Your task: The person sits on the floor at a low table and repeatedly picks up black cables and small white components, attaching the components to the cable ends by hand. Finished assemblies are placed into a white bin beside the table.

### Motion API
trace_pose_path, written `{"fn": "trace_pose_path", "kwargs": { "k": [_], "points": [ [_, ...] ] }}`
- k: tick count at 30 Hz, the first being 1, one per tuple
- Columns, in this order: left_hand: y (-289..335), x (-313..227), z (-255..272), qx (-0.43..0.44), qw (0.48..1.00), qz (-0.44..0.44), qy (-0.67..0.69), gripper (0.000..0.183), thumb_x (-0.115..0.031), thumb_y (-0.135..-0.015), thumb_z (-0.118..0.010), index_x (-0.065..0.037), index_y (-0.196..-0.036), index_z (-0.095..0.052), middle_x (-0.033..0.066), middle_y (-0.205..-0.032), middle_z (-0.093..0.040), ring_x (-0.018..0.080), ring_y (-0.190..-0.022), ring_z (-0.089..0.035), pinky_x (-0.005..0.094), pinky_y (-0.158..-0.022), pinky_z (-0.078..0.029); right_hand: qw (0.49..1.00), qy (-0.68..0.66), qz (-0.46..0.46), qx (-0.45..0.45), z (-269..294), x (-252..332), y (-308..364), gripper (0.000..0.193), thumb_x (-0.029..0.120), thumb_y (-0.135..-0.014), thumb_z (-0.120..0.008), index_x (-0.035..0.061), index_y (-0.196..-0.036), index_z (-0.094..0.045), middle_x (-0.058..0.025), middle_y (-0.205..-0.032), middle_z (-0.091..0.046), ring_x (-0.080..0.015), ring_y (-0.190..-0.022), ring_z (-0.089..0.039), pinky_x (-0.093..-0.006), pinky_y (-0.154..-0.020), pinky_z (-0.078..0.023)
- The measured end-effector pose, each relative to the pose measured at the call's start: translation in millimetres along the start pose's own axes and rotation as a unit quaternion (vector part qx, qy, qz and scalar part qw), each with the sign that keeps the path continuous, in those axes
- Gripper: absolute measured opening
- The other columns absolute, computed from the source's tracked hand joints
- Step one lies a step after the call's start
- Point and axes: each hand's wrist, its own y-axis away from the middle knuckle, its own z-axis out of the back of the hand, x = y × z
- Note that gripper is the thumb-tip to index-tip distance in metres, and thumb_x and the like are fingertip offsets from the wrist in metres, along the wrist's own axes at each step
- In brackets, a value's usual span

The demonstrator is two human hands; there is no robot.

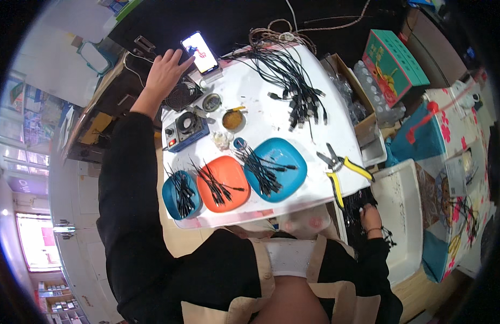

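At the table's far left, my left hand (pixel 164 74) is stretched out with fingers apart, its thumb beside the lit screen of a propped-up phone (pixel 202 54). I cannot tell whether it touches the screen. Low on the right, beside the table, my right hand (pixel 371 220) has its fingers curled in a heap of black cables (pixel 353 216); part of them is hidden. Bundles of short black cables lie in a small blue tray (pixel 166 201), an orange tray (pixel 236 202) and a larger blue tray (pixel 294 186). Wire strippers (pixel 336 163) with yellow-and-black handles rest at the right edge.
A blue bench unit (pixel 190 135) with a glowing red switch stands on the left, near a tin of amber material (pixel 232 120). Long black cables (pixel 296 81) spread over the table's far side. A white bin (pixel 404 210) and cardboard box (pixel 364 125) stand at right.
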Motion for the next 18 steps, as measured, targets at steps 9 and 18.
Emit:
{"fn": "trace_pose_path", "kwargs": {
  "k": [9,18],
  "points": [
    [-57,33,-81,0.093,0.985,-0.116,-0.09,0.059,-0.017,-0.089,-0.054,-0.05,-0.136,-0.04,-0.0049,-0.135,-0.043,0.0148,-0.118,-0.04,0.0319,-0.087,-0.034,0.995,-0.06,-0.031,0.075,3,6,-4,0.016,0.011,-0.084,-0.059,0.0,-0.096,-0.059,-0.0236,-0.089,-0.063,-0.0426,-0.087,-0.06,-0.0494,-0.076,-0.048],
    [-36,57,-68,0.02,0.993,0.114,-0.026,0.033,-0.013,-0.082,-0.056,-0.016,-0.115,-0.06,0.003,-0.114,-0.052,0.022,-0.106,-0.05,0.0403,-0.082,-0.042,0.996,-0.028,-0.023,0.076,15,-9,-8,0.018,0.017,-0.085,-0.057,0.0022,-0.095,-0.061,-0.0235,-0.092,-0.062,-0.0398,-0.086,-0.06,-0.0484,-0.074,-0.049]
  ]
}}
